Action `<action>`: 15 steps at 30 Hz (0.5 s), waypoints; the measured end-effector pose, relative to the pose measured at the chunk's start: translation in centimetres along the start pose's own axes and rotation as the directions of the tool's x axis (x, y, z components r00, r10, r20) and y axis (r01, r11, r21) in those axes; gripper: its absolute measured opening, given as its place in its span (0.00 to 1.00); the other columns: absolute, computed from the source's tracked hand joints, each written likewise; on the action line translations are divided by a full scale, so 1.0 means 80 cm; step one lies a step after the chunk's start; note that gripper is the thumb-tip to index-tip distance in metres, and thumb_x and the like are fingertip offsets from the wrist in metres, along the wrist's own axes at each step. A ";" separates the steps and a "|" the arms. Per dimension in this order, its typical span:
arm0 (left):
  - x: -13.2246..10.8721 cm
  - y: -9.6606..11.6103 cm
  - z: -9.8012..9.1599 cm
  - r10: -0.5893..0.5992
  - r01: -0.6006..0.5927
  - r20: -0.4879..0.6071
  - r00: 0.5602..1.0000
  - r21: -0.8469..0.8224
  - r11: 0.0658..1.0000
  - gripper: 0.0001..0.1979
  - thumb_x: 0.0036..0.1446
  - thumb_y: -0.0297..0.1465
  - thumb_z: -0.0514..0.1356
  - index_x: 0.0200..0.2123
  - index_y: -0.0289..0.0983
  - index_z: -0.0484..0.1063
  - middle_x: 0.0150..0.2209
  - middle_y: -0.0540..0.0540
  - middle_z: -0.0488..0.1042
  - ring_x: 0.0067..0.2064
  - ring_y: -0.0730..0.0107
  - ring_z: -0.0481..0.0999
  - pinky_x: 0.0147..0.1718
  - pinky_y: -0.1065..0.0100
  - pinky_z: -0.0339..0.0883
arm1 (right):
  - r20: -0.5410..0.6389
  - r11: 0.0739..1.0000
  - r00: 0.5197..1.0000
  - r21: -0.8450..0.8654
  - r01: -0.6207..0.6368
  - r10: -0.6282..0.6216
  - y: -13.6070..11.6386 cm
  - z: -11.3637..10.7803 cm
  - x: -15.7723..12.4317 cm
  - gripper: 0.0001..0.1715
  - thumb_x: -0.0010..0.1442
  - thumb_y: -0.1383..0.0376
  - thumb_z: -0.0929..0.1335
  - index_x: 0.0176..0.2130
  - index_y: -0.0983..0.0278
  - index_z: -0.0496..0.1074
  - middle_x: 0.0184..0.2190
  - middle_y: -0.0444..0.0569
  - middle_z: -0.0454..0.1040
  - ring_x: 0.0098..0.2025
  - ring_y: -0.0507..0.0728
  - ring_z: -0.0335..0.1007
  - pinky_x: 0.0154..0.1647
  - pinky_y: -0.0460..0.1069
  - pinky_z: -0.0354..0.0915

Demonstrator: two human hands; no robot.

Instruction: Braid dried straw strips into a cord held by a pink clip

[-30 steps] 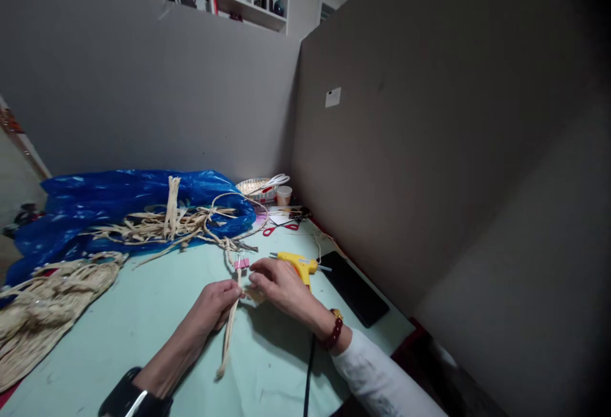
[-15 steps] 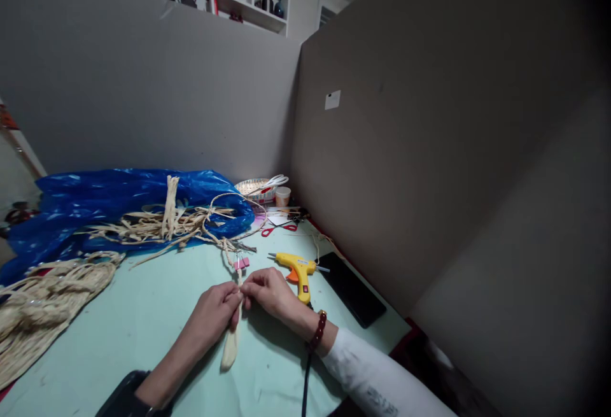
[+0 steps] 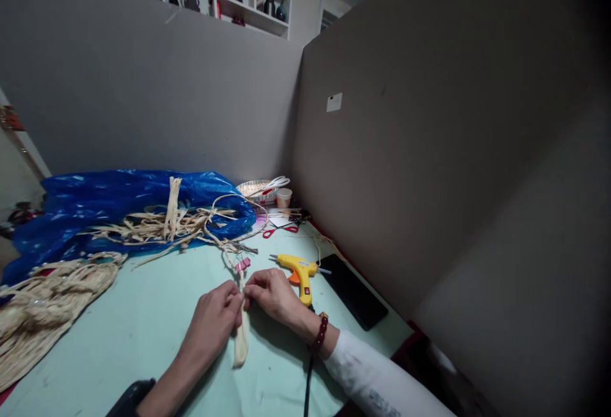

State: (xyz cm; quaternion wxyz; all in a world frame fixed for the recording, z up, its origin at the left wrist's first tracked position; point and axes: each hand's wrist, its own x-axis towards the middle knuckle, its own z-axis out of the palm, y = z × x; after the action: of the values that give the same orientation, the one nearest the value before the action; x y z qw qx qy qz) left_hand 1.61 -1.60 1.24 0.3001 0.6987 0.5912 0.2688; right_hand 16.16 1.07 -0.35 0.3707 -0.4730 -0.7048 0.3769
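Note:
A pale, flat strip of plant fibre, like raffia or corn husk (image 3: 241,344), hangs down toward me from a twisted cord. My left hand (image 3: 217,318) pinches it from the left, fingers closed. From the right, the thumb and index finger of my right hand (image 3: 270,293) close on the same strip, just below a pink binder clip (image 3: 243,265). The clip grips the cord, which runs back as a long twisted rope (image 3: 210,216) toward the blue plastic. The exact hold of the fingertips is partly hidden.
Right of my hands lie a yellow glue gun (image 3: 300,270) and a black phone (image 3: 356,293). Behind are red-handled scissors (image 3: 280,231), a paper cup (image 3: 283,198) and a basket (image 3: 252,190). Loose fibre lies on blue plastic (image 3: 109,191); a woven fibre piece (image 3: 52,315) sits left.
The strip's loose lower end has swung slightly right. My left hand has rolled a little and my fingertips have shifted on the strip; the clip has tilted.

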 end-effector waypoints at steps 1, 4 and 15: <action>-0.004 0.004 0.004 -0.006 0.006 -0.018 1.000 0.025 1.000 0.11 0.57 0.34 0.47 0.23 0.41 0.60 0.18 0.51 0.70 0.23 0.67 0.69 0.26 0.70 0.57 | 0.001 0.999 1.000 0.050 -0.016 0.016 0.002 0.000 0.001 0.09 0.52 0.72 0.66 0.25 0.68 0.76 0.19 0.45 0.72 0.24 0.49 0.62 0.26 0.43 0.55; -0.014 0.011 0.018 0.036 -0.019 -0.093 0.995 0.183 0.983 0.11 0.59 0.32 0.46 0.29 0.40 0.65 0.22 0.48 0.74 0.26 0.64 0.73 0.28 0.68 0.58 | 0.025 0.975 0.997 0.207 -0.080 0.077 0.007 0.001 0.002 0.07 0.50 0.71 0.67 0.25 0.69 0.76 0.18 0.43 0.68 0.22 0.48 0.58 0.23 0.43 0.52; -0.021 0.010 0.015 0.217 -0.181 -0.050 0.975 0.387 0.904 0.18 0.62 0.35 0.46 0.28 0.39 0.72 0.30 0.44 0.77 0.34 0.60 0.76 0.33 0.65 0.59 | 0.148 0.795 0.976 0.568 -0.214 0.157 -0.001 0.001 0.000 0.06 0.48 0.68 0.70 0.24 0.69 0.73 0.16 0.41 0.64 0.19 0.46 0.52 0.21 0.43 0.47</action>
State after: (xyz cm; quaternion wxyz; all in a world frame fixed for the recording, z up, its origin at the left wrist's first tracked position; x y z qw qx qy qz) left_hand 2.75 -3.48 0.97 0.1025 0.7870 0.5709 0.2102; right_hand 16.09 1.00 -0.29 0.4250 -0.3861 -0.5228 0.6301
